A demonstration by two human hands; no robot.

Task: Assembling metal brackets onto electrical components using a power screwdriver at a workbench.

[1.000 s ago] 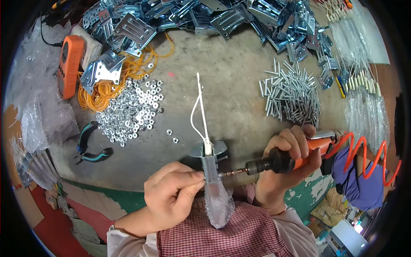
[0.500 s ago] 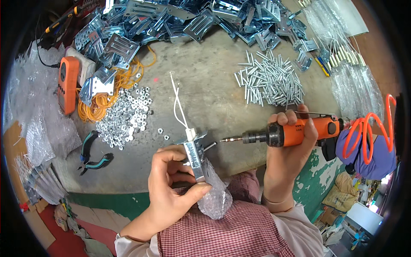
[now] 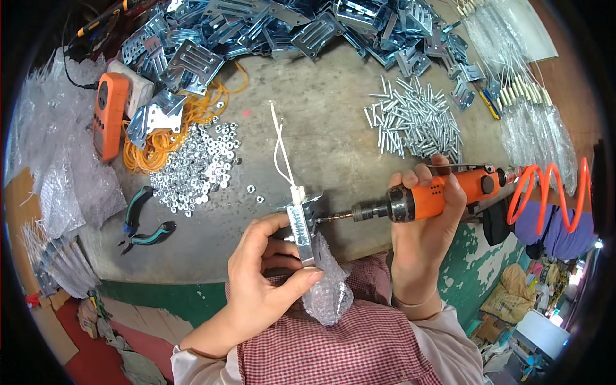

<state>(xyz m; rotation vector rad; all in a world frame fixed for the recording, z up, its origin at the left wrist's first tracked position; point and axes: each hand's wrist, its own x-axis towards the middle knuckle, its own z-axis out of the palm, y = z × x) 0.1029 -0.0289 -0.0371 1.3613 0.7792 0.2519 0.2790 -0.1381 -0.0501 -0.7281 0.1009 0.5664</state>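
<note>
My left hand (image 3: 269,263) is closed round a metal bracket (image 3: 299,226) that has a white connector (image 3: 298,194) and two white wires rising from its top. Bubble wrap (image 3: 327,292) hangs from the bracket's lower end. In my right hand (image 3: 427,218) is an orange air screwdriver (image 3: 443,194), held level and pointing left. Its bit meets a screw at the bracket's right side; whether the tip is fully seated I cannot tell. A coiled orange hose (image 3: 545,192) runs from the tool's back end.
Metal brackets (image 3: 256,29) are heaped along the back. Screws (image 3: 417,119) are piled at right, nuts (image 3: 192,170) at left beside yellow rubber bands (image 3: 144,154). Pliers (image 3: 144,221) lie at the left front, near an orange device (image 3: 110,115). Wrapped wired parts (image 3: 526,109) lie far right.
The screwdriver has moved left, bringing its bit up to the screw on the bracket. My left hand and the bracket have shifted slightly within the picture, as has the whole table.
</note>
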